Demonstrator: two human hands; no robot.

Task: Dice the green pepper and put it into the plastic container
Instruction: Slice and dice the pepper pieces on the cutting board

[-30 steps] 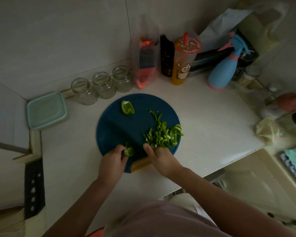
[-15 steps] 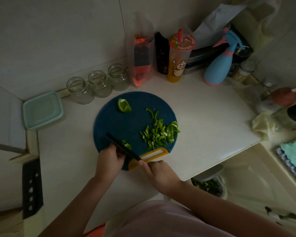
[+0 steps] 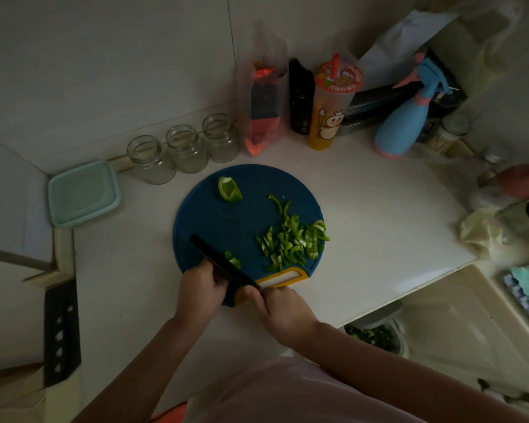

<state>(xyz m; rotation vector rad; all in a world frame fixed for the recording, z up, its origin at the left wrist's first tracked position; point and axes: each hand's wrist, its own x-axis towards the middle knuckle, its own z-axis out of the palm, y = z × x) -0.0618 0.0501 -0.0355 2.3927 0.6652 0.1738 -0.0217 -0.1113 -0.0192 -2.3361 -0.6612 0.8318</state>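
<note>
1. Fingers of the right hand wrap round the handle of a dark-bladed knife. The wrist is low over the counter's near edge, and the forearm comes in from the lower right.
2. I see the blade running diagonally up and left across the near part of the round blue cutting board, its heel just beside the board's yellow handle.
3. On my feed the left hand sits at the board's near-left rim, fingers curled, knuckles close against the blade's near side. I cannot tell whether they pinch anything.
4. One small green pepper piece lies just beyond the blade, on the side away from that hand.
5. Most of the pepper is a pile of green pepper strips on the board's right side, near the yellow handle. A larger pepper chunk lies alone near the far rim.
6. I see a clear plastic container with green bits inside, below the counter's front edge, right of the right forearm.
7. A teal-lidded box sits in the far-left corner, and three empty glass jars stand in a row along the wall behind the board.
</note>
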